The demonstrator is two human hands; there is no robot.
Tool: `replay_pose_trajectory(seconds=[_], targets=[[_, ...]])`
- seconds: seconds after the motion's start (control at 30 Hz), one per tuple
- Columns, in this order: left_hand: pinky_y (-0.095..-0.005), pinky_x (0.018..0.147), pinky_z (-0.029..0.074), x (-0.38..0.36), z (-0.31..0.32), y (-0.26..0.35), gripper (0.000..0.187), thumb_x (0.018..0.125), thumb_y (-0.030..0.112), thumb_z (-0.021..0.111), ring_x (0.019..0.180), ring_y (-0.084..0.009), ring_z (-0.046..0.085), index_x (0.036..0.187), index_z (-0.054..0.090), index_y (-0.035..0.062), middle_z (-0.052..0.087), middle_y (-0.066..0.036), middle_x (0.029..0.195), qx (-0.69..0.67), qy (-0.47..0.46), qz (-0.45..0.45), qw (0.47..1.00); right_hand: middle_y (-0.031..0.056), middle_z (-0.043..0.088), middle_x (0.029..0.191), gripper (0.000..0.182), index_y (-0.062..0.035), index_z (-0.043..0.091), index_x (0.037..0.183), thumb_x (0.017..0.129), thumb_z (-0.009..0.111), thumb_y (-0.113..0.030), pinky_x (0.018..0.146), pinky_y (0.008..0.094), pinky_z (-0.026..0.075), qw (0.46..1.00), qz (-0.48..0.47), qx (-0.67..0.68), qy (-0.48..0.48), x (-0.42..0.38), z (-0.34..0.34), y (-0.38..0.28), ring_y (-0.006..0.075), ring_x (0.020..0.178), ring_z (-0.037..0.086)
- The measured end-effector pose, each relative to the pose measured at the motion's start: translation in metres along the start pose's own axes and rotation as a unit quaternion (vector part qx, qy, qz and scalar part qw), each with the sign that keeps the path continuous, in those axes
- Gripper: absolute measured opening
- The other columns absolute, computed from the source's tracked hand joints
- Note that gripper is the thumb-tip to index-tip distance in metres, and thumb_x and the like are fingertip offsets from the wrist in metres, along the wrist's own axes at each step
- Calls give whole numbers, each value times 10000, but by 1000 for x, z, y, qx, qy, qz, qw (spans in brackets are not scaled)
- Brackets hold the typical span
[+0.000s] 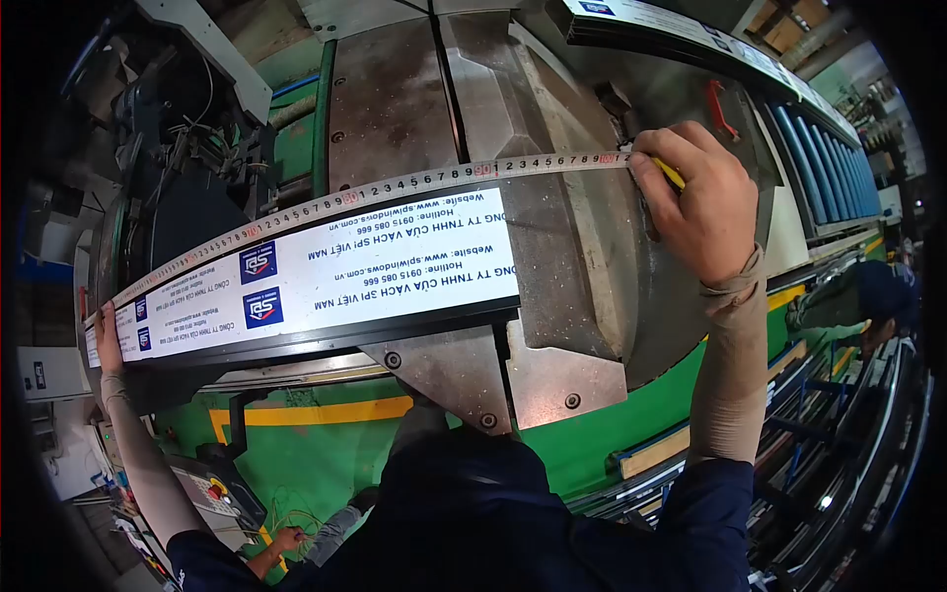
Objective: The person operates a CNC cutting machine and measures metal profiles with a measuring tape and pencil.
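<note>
A steel measuring tape (pixel 424 181) stretches across the machine bed, bowed upward, above a dark profile covered with white printed film (pixel 385 261). My right hand (pixel 695 192) is closed at the tape's right end, beyond the profile's cut end, with a yellow piece (pixel 670 174) showing between the fingers. At the far left, my left hand (pixel 109 340) lies on the profile's film near the tape's other end; its fingers look extended. The profile rests on the metal machine bed (pixel 390 109).
Blue rollers (pixel 824 163) and a stack of film-covered profiles (pixel 691 35) stand at upper right. A control panel (pixel 212 493) is at lower left. Another person's hand (pixel 288 539) shows near it. A person in dark clothing (pixel 888 293) bends over at the right.
</note>
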State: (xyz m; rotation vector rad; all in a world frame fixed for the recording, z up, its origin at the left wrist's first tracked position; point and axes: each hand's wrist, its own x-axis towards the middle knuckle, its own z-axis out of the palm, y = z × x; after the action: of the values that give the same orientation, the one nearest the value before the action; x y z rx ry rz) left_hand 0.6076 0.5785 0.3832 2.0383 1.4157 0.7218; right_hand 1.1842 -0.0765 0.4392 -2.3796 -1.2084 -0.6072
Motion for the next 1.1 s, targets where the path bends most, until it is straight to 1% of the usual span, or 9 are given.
replay_pose_trajectory(seconds=[0.33,0.43,0.67,0.8,0.87,0.93,1.0,1.03,1.1], targets=[[-295,945,429,3,-2,-5,859,883,627,553,1099,-212,546,1434,384,-10,544,-179,1268,10,21,-5,1000,35,639,845,85,-134,700,888,824,679,-187,605,359,499,1000,-6,-6,2,0,2,2,265,728,636],[-296,949,427,3,-3,-5,866,882,622,559,1113,-212,542,1435,375,-18,537,-181,1278,19,-9,5,1000,33,640,849,81,-134,698,884,824,678,-186,602,357,499,1000,-6,-4,0,-1,2,1,264,727,636],[-300,976,414,-2,0,1,891,884,613,568,1152,-219,528,1439,349,-49,514,-197,1310,-11,9,-1,1000,34,632,836,74,-132,691,877,825,676,-182,598,357,497,1000,-14,2,10,0,4,2,268,715,630],[-317,1031,388,22,-11,-35,818,927,579,519,1238,-223,488,1443,354,-33,508,-194,1342,19,-1,35,999,59,615,831,91,-126,685,897,831,666,-185,618,368,495,1000,-9,-11,-5,0,-1,-1,289,730,623],[-353,1053,367,21,-4,-34,805,903,611,518,1263,-260,470,1443,373,32,487,-196,1369,116,5,72,991,120,588,879,129,-82,661,940,854,638,-175,678,378,480,999,11,16,-50,2,-10,-6,341,801,604],[-389,1076,347,8,2,-26,794,879,643,516,1287,-297,452,1443,391,98,466,-198,1396,252,24,105,962,141,579,900,111,-19,632,956,870,608,-84,711,365,476,993,25,63,-101,3,-13,-10,334,810,599],[-426,1098,326,-11,6,6,786,856,675,514,1311,-334,435,1443,410,163,445,-200,1423,248,46,77,965,194,561,916,93,44,605,952,882,588,-16,746,369,473,994,-16,95,-58,-4,0,4,344,846,595],[-444,1109,316,-15,5,15,783,844,691,513,1324,-353,426,1443,419,196,434,-201,1436,216,58,65,973,197,537,882,79,50,589,934,900,567,-18,722,369,448,993,-115,36,1,-4,10,17,338,818,569],[-447,1063,358,-41,10,59,589,868,582,556,1211,-352,529,1334,548,222,563,-182,1301,208,93,59,972,190,505,846,66,53,568,914,905,551,-10,694,378,418,994,-87,53,-34,-3,3,13,330,780,528]])
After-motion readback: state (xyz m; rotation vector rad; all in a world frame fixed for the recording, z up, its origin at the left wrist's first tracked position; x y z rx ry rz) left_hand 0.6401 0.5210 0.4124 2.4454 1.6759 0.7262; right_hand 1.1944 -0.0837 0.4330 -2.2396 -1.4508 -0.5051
